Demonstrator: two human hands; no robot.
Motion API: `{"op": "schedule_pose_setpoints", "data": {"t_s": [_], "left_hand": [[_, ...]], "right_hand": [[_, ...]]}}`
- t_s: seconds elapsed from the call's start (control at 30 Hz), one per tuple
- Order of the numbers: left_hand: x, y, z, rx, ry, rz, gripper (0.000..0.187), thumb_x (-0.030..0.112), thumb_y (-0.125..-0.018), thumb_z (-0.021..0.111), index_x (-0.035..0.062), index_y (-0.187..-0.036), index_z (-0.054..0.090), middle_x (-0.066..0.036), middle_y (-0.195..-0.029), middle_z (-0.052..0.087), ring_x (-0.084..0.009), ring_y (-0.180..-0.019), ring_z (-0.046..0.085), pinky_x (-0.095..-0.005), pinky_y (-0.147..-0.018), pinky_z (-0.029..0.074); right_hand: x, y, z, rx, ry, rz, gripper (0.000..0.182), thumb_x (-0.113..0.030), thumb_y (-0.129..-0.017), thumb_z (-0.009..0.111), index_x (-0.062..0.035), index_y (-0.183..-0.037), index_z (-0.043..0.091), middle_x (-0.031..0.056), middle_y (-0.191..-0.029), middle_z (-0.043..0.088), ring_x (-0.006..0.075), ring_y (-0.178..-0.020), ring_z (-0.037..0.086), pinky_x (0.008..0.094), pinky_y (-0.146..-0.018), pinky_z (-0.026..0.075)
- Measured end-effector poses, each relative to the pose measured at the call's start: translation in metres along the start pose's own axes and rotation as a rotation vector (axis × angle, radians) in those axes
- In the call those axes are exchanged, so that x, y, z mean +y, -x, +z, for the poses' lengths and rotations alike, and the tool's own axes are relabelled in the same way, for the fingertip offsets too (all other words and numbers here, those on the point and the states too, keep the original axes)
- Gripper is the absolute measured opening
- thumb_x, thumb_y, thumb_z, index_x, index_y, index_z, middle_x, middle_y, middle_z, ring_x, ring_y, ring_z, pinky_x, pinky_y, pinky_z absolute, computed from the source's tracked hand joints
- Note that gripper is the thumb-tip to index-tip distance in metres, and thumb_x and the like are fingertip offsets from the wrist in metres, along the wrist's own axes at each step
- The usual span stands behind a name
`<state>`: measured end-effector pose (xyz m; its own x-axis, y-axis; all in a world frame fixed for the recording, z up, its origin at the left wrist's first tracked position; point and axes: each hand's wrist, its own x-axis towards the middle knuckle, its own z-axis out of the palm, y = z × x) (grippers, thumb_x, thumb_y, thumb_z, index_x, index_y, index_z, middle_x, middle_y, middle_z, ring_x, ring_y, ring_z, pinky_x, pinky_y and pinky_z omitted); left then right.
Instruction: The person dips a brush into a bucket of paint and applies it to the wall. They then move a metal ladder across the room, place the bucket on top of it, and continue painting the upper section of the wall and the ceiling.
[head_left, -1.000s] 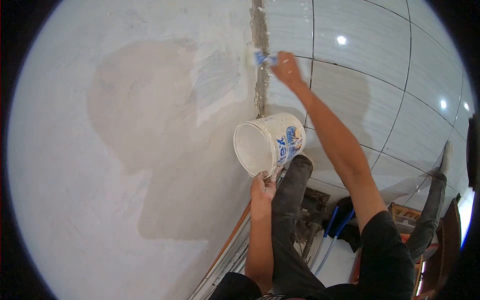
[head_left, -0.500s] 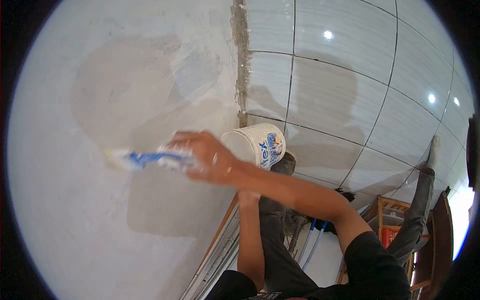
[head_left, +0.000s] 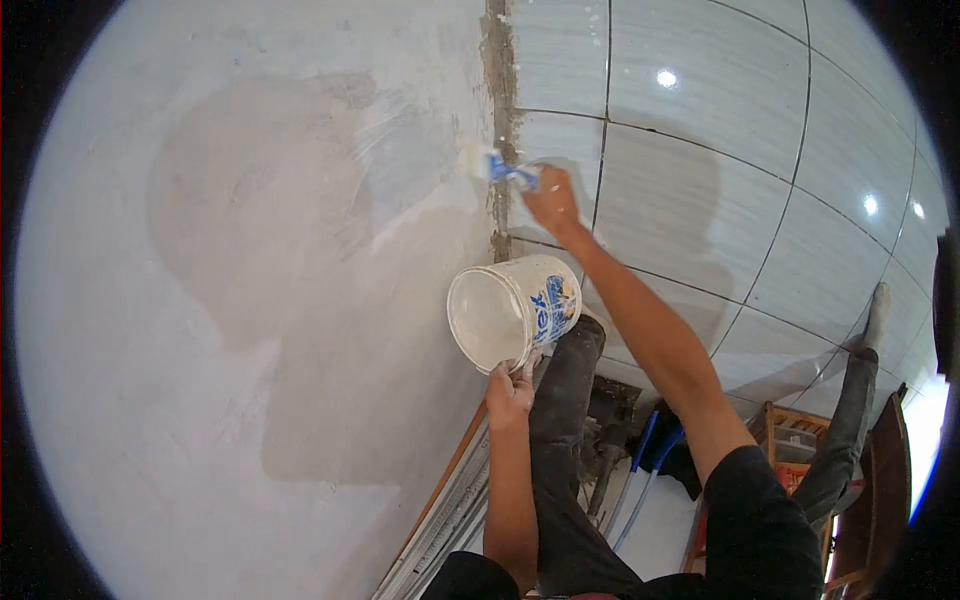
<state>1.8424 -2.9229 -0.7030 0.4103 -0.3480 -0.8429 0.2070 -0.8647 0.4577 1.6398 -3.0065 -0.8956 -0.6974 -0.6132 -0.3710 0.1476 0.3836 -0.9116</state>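
My right hand is closed round the handle of a paintbrush with pale bristles and a blue-and-white body, slightly blurred. Its bristles point left, over the edge of the plastered wall beside the rough grey seam. Below it, a white plastic bucket with blue lettering lies tilted, its mouth facing the wall. My left hand grips the bucket's lower rim, thumb at the mouth and fingers along the outside. The bucket rests close by my bent leg. Pale smears mark both hands.
Large glossy tiles run right of the seam. Long metal profiles lie along the wall's foot at the bottom. Blue-ended tubes and a wooden shelf stand lower right. My other leg stretches across the right side.
My right hand has swung the brush up and right, from over the middle of the wall to the seam. My left hand, previously hidden behind the right arm, now shows on the bucket's rim.
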Motion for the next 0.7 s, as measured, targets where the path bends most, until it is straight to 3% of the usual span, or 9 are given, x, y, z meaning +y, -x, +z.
{"op": "schedule_pose_setpoints", "data": {"t_s": [0.07, 0.13, 0.23, 0.3, 0.43, 0.5, 0.63, 0.7], "left_hand": [[-0.004, 0.011, 0.008, 0.001, -0.008, 0.057, 0.024, 0.0, -0.086, 0.04, -0.0144, -0.105, 0.045, -0.021, -0.108, 0.052, -0.0303, -0.096, 0.056, -0.0357, -0.084, 0.053], [-0.008, 0.012, 0.01, -0.009, -0.022, 0.115, 0.024, 0.001, -0.086, 0.04, -0.0137, -0.104, 0.045, -0.02, -0.107, 0.052, -0.0289, -0.096, 0.055, -0.0345, -0.083, 0.054], [-0.017, -0.008, -0.003, -0.034, -0.065, 0.119, 0.021, 0.001, -0.085, 0.042, -0.0112, -0.102, 0.046, -0.018, -0.105, 0.052, -0.0265, -0.095, 0.055, -0.0327, -0.08, 0.054], [-0.019, -0.009, -0.003, 0.018, -0.095, 0.127, 0.018, -0.002, -0.085, 0.04, -0.0085, -0.1, 0.047, -0.017, -0.102, 0.055, -0.0265, -0.09, 0.058, -0.0422, -0.086, 0.051], [-0.019, -0.007, 0.003, -0.005, -0.035, 0.115, 0.019, -0.001, -0.085, 0.04, -0.0072, -0.102, 0.048, -0.017, -0.102, 0.055, -0.0267, -0.09, 0.058, -0.0429, -0.086, 0.051], [-0.019, -0.007, -0.001, -0.114, -0.063, 0.153, 0.021, 0.0, -0.086, 0.04, -0.0064, -0.105, 0.047, -0.016, -0.103, 0.055, -0.0274, -0.09, 0.058, -0.0425, -0.085, 0.052], [-0.018, -0.006, -0.002, -0.064, -0.031, 0.141, 0.021, 0.0, -0.084, 0.043, -0.0096, -0.101, 0.048, -0.018, -0.107, 0.052, -0.0279, -0.099, 0.055, -0.0352, -0.081, 0.054], [-0.017, -0.007, -0.005, -0.046, -0.054, 0.116, 0.023, 0.003, -0.086, 0.044, -0.0089, -0.105, 0.048, -0.017, -0.108, 0.053, -0.0268, -0.102, 0.054, -0.0357, -0.084, 0.053]], "right_hand": [[-0.059, 0.026, 0.008, 0.018, 0.053, -0.091, 0.028, -0.016, -0.072, 0.063, 0.0051, -0.091, 0.06, 0.0204, -0.077, 0.06, 0.0367, -0.072, 0.057, 0.0412, -0.072, 0.045], [-0.122, 0.06, -0.01, 0.102, -0.004, -0.207, 0.032, -0.018, -0.073, 0.063, 0.0062, -0.094, 0.059, 0.0192, -0.074, 0.059, 0.0356, -0.072, 0.058, 0.0401, -0.068, 0.046], [-0.174, 0.086, -0.056, 0.054, -0.178, -0.259, 0.027, -0.015, -0.075, 0.063, 0.0059, -0.092, 0.06, 0.0168, -0.071, 0.058, 0.0317, -0.066, 0.058, 0.0359, -0.062, 0.045], [-0.199, 0.088, -0.085, -0.335, -0.453, -0.248, 0.024, -0.016, -0.075, 0.063, 0.0014, -0.092, 0.062, 0.0174, -0.08, 0.06, 0.0306, -0.073, 0.059, 0.0367, -0.067, 0.047], [-0.182, 0.061, -0.07, -0.308, -0.519, -0.225, 0.023, -0.019, -0.078, 0.064, 0.0013, -0.088, 0.064, 0.0149, -0.076, 0.062, 0.0274, -0.067, 0.06, 0.0348, -0.063, 0.047], [-0.154, 0.032, -0.049, -0.077, -0.415, -0.341, 0.021, -0.017, -0.076, 0.067, 0.0, -0.089, 0.065, 0.0103, -0.071, 0.059, 0.0124, -0.056, 0.052, 0.0288, -0.052, 0.042], [-0.079, -0.012, -0.033, 0.094, -0.311, -0.233, 0.022, -0.018, -0.076, 0.067, 0.0022, -0.085, 0.065, 0.0142, -0.066, 0.061, 0.0158, -0.056, 0.055, 0.0308, -0.053, 0.044], [-0.009, -0.039, -0.018, 0.253, 0.123, -0.289, 0.025, -0.02, -0.071, 0.068, 0.0041, -0.075, 0.061, 0.02, -0.076, 0.062, 0.0316, -0.071, 0.061, 0.0365, -0.063, 0.047]]}}
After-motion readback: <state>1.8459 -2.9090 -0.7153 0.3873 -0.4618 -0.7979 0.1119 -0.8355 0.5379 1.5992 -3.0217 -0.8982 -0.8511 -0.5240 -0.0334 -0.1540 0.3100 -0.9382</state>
